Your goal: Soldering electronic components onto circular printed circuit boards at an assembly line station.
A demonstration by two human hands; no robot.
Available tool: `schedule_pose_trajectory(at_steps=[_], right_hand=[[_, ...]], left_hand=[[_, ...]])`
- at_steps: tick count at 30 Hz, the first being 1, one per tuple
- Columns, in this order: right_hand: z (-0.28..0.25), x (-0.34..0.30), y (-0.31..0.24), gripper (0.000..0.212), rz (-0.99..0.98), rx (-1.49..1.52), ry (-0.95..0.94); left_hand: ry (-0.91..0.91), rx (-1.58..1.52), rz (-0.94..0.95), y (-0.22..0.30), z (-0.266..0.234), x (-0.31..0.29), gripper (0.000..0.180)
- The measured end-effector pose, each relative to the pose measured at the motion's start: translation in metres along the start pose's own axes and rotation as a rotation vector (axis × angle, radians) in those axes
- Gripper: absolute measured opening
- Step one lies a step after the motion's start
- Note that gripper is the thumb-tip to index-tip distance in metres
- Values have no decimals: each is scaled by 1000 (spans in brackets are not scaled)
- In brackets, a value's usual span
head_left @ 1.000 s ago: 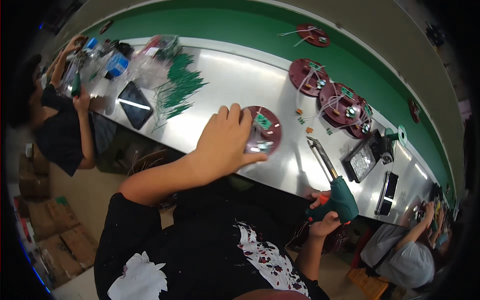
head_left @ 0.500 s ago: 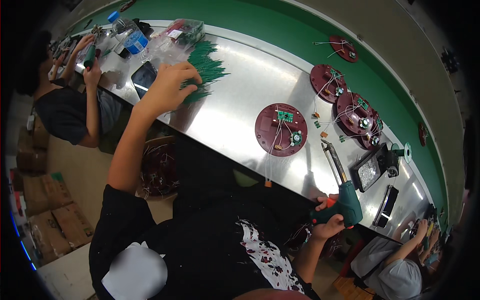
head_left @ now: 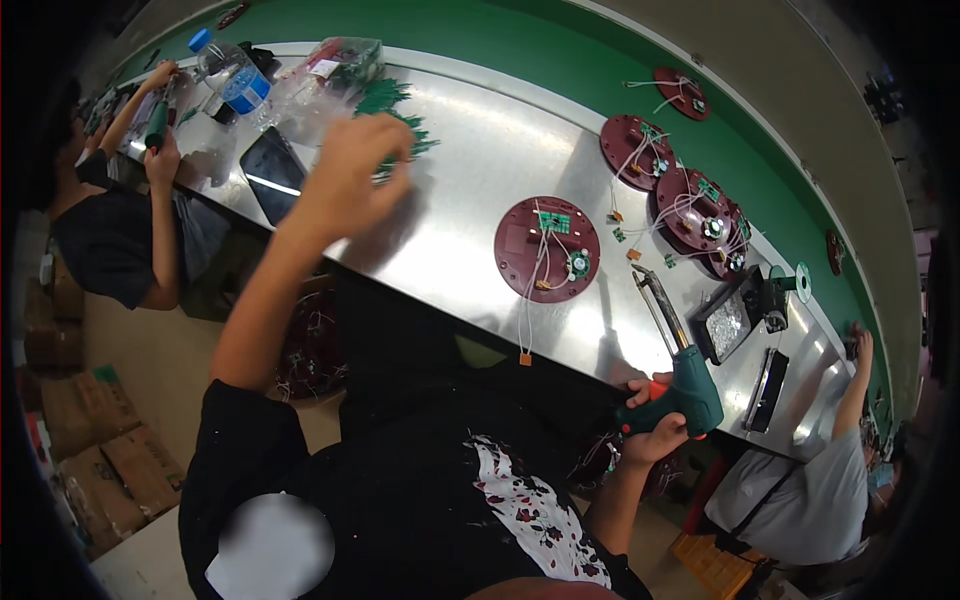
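My right hand (head_left: 662, 428) is wrapped around a dark green soldering gun (head_left: 690, 392) with an orange trigger. Its metal tip points up and away over the bench. My left hand (head_left: 360, 178), a little blurred, is in the air just in front of a pile of thin green wires (head_left: 392, 105) and hides part of it. The fingers are curled together; what lies between them, if anything, does not show. Between my hands a round maroon disc (head_left: 520, 262) lies flat, bearing a green circuit board, a small round part and white wires that end in an orange connector (head_left: 525, 359).
Several similar maroon discs (head_left: 690, 212) lie to the right. Beyond the gun are a dark tray (head_left: 728, 325), a solder spool (head_left: 797, 283) and a black strip (head_left: 766, 390). A phone (head_left: 272, 175), bottle (head_left: 230, 75) and plastic bag (head_left: 340, 62) stand left. Co-workers sit at both sides.
My left hand has drawn back from the green wires, towards me. My right hand keeps the soldering gun almost still. At the right, a co-worker's arm now reaches farther across the bench.
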State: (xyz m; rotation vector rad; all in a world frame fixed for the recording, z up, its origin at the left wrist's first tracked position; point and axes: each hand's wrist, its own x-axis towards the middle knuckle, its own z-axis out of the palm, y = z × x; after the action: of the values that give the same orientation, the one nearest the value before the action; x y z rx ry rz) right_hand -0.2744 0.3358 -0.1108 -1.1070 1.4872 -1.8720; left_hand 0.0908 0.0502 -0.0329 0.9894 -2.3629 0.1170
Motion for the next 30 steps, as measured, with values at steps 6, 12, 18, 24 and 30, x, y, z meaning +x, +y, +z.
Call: schedule_pose_trajectory(at_steps=[6, 12, 18, 24, 30], right_hand=[[0, -1, 1, 78, -20, -33, 24], [8, -6, -4, 83, 20, -34, 63], [7, -9, -6, 86, 23, -47, 74], [25, -9, -9, 83, 5, -99, -135], [29, -10, 0, 82, 10, -113, -190]], left_hand=[[-34, -589, -98, 95, 48, 25, 12], [-40, -554, -102, 134, 77, 25, 9], [-112, -562, -36, 148, 65, 11, 11], [-144, -579, -125, 151, 64, 11, 13], [-128, -598, -128, 151, 60, 16, 10]])
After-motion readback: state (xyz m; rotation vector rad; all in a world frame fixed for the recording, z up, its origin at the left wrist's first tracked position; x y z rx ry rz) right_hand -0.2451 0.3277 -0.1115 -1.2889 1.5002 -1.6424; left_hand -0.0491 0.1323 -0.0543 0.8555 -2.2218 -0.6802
